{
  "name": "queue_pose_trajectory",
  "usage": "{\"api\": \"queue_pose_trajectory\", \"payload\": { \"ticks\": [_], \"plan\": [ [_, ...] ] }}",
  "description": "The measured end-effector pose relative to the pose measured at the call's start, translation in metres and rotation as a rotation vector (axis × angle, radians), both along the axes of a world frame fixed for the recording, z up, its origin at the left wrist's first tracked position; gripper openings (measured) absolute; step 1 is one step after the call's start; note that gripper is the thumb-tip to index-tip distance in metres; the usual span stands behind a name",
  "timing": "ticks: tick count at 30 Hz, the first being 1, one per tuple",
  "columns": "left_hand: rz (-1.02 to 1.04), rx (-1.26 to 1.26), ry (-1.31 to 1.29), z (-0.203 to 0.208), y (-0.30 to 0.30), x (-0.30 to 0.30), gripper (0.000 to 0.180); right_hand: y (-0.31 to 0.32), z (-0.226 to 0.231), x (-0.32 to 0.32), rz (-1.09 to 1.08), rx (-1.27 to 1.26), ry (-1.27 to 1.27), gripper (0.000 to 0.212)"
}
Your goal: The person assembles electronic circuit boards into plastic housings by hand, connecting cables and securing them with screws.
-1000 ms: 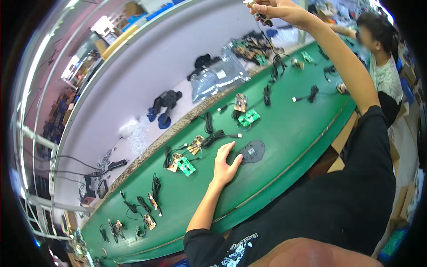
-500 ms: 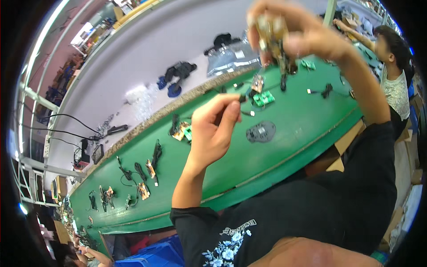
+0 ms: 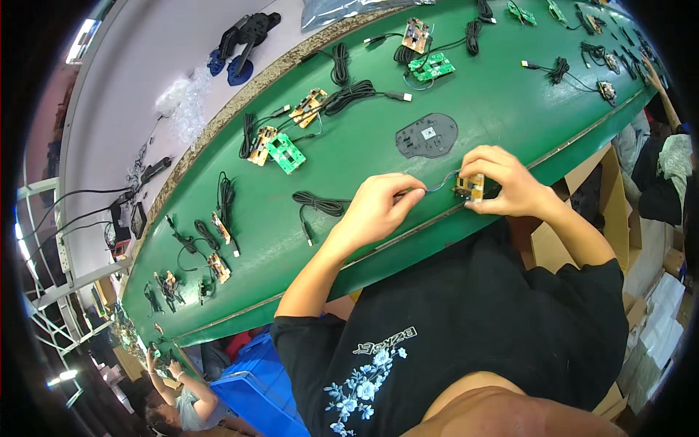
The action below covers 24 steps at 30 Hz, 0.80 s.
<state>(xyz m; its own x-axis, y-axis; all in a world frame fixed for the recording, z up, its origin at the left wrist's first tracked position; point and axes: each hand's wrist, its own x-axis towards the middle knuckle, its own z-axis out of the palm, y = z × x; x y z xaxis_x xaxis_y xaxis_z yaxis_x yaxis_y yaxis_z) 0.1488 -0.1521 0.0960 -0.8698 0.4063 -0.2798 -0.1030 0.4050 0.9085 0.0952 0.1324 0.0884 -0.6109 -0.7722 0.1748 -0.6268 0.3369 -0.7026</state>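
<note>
Near the front edge of the green work surface (image 3: 510,124), my right hand (image 3: 506,178) grips a small tan circuit board (image 3: 472,187) by its edges. Thin wires (image 3: 443,180) run from that board to my left hand (image 3: 382,205), whose thumb and forefinger pinch the black cable. The cable's bundled length (image 3: 320,203) lies on the surface to the left of my left hand, with its plug pointing toward me. Just beyond my hands is a flat dark grey mouse-shaped plate (image 3: 427,135) with a small white label.
Green boards (image 3: 285,152), tan boards (image 3: 309,107) and coiled black cables (image 3: 349,96) lie farther back. More boards with cables (image 3: 218,267) are at the left. Beyond the speckled edge are clear plastic (image 3: 183,102) and black parts (image 3: 251,33). A blue crate (image 3: 258,386) stands below; people work at both ends.
My right hand has come down from high up with the circuit board, close to the front edge. My left hand has moved lower and nearer it. The view has shifted.
</note>
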Motion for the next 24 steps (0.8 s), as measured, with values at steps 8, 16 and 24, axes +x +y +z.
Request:
{"api": "queue_pose_trajectory", "payload": {
  "ticks": [8, 16, 24],
  "plan": [
    [0.118, -0.019, 0.484, -0.022, 0.024, 0.004, 0.013, 0.014, 0.032, -0.006, -0.018, 0.23, 0.259, 0.035],
    [0.159, -0.027, 0.538, -0.016, 0.019, -0.007, 0.014, -0.006, 0.032, -0.03, 0.325, 0.427, 0.502, 0.026],
    [0.348, -0.084, 0.571, -0.024, -0.011, -0.032, 0.011, -0.043, 0.061, -0.068, 0.322, 0.215, -0.265, 0.062]
  ]
}}
